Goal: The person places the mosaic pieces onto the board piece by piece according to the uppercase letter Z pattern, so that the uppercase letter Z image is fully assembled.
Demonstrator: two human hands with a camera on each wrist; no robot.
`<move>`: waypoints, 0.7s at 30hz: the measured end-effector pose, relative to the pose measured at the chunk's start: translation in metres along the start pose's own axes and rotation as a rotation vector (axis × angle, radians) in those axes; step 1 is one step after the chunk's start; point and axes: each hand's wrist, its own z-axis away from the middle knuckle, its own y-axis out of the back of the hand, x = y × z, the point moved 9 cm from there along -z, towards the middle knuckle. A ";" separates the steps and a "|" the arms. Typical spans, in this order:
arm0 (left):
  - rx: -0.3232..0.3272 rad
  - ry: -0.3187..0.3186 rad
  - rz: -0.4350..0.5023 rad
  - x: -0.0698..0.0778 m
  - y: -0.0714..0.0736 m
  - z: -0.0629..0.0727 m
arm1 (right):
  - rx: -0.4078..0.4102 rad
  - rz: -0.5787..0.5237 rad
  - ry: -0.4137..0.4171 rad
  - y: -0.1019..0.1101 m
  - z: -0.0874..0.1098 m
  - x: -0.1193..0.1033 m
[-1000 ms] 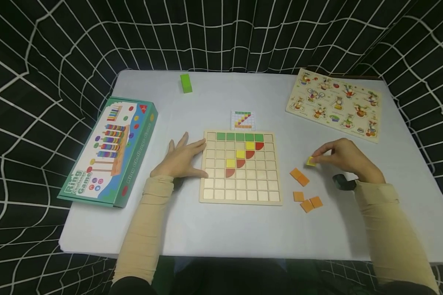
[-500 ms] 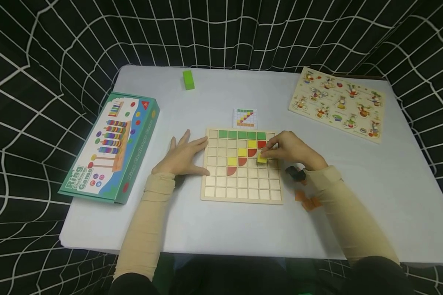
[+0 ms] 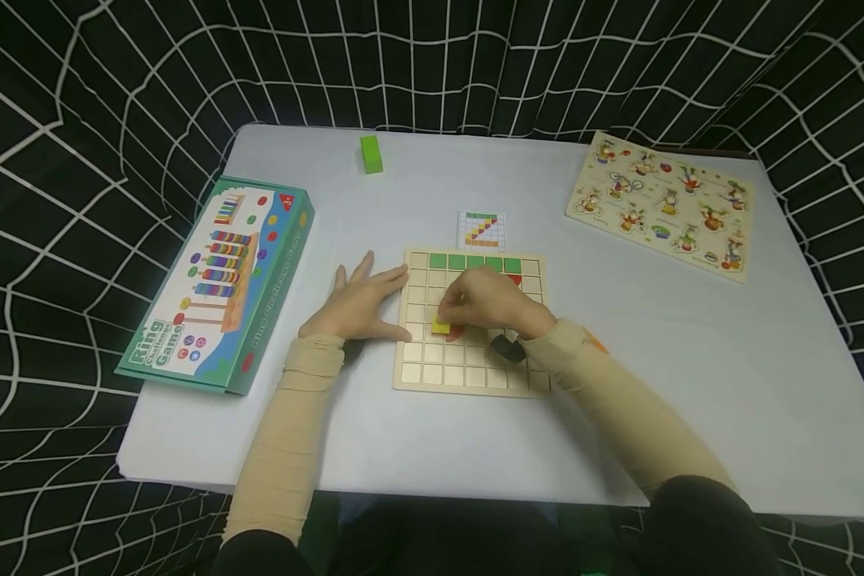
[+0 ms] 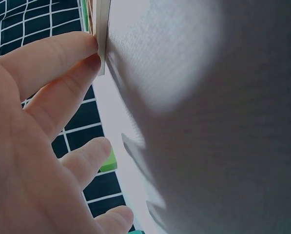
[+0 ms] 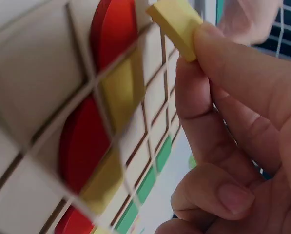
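My right hand (image 3: 491,302) pinches a yellow square tile (image 5: 177,24) between thumb and fingertips, over the left-centre cells of the wooden grid board (image 3: 432,376). In the right wrist view the tile is tilted and raised off the board. Red quarter-round tiles (image 5: 84,146) and yellow squares sit in a diagonal of cells, partly hidden under the hand in the head view. A row of green tiles (image 3: 475,262) fills much of the top row. My left hand (image 3: 349,308) spreads its fingers along the board's left edge, with fingertips touching it in the left wrist view.
A small pattern card (image 3: 482,232) lies just beyond the board. To the left is a ring game box (image 3: 219,288), with a green block (image 3: 371,154) at the back. A picture puzzle board (image 3: 662,204) lies back right. Orange tiles (image 3: 594,342) are mostly hidden by the right sleeve.
My right hand has carried the yellow tile leftward from the table right of the board, across the board to its left-centre cells. The left hand has stayed at the board's edge.
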 end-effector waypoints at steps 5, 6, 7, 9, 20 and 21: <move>0.008 -0.012 -0.008 0.002 0.002 0.001 | -0.062 0.056 -0.051 -0.013 -0.009 -0.006; 0.009 -0.013 -0.009 0.003 0.002 0.001 | -0.062 0.072 -0.056 -0.014 -0.011 -0.007; 0.009 -0.014 -0.010 0.003 0.002 0.001 | -0.062 0.093 -0.064 -0.015 -0.011 -0.006; 0.007 -0.017 -0.011 0.004 0.002 0.001 | -0.049 0.130 -0.071 -0.015 -0.011 -0.005; 0.008 -0.019 -0.021 0.002 0.001 0.000 | 0.015 0.147 -0.014 -0.014 -0.006 -0.003; 0.009 -0.018 -0.022 0.002 0.001 0.001 | 0.025 0.143 -0.006 -0.012 -0.004 -0.002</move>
